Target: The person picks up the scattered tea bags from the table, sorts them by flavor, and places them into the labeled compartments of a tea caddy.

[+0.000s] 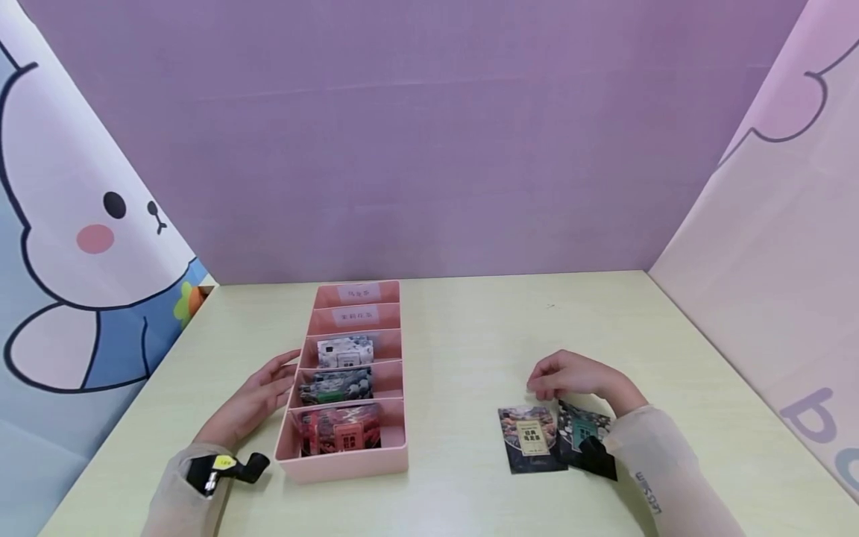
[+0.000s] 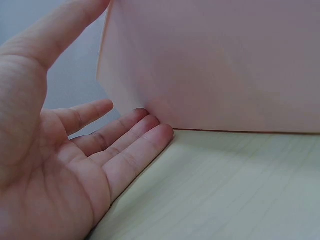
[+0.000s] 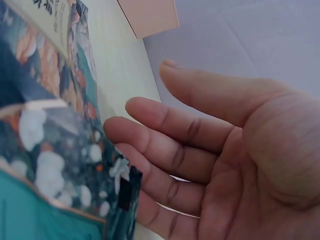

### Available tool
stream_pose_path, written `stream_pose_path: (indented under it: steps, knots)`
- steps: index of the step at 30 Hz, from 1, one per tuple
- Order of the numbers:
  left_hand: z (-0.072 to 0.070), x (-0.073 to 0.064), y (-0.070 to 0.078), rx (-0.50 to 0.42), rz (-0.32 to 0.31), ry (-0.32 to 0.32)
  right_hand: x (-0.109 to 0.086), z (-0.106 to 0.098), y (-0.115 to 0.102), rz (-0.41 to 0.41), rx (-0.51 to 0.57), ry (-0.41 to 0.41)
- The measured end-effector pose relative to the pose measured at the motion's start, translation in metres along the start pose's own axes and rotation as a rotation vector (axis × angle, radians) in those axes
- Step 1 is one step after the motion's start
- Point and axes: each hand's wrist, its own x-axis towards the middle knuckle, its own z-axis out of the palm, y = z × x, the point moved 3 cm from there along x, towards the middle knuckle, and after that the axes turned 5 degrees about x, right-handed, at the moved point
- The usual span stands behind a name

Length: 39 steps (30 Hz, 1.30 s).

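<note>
A long pink divided box (image 1: 345,468) stands on the table, left of centre. My left hand (image 1: 258,399) lies at its left side, fingers stretched; in the left wrist view the fingertips (image 2: 162,134) meet the foot of the box wall. On the right, my right hand (image 1: 576,375) hovers with loosely bent fingers just behind two tea sachets, nothing gripped. One is a dark tea sachet with a cream label (image 1: 534,438); beside it is a tea sachet with a teal label (image 1: 582,428), partly covered by the wrist camera. In the right wrist view, the fingers reach behind the teal sachet's edge (image 3: 55,170).
Red sachets (image 1: 342,429) fill the front compartment, dark green sachets (image 1: 338,385) the one behind, white sachets (image 1: 345,350) the third. Paper labels (image 1: 356,315) mark the two rear compartments. A purple back panel (image 1: 429,149) and printed side panels (image 1: 772,246) border the table.
</note>
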Motion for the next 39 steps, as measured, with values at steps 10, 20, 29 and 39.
stream_pose_path:
  steps: [10,20,29,39]
  knots:
    - [0.001,-0.001,0.001,-0.001,0.013,-0.004,0.0,0.006,-0.004,-0.025,-0.08,-0.054]
    - [0.001,-0.001,0.0,0.006,0.007,-0.002,0.003,0.017,-0.005,-0.014,-0.086,-0.108]
    - [0.0,0.0,0.001,0.023,0.001,-0.003,0.002,0.023,-0.012,0.031,-0.11,-0.072]
    - [0.001,-0.001,0.002,0.018,0.006,-0.002,0.002,0.027,-0.013,0.044,-0.216,-0.099]
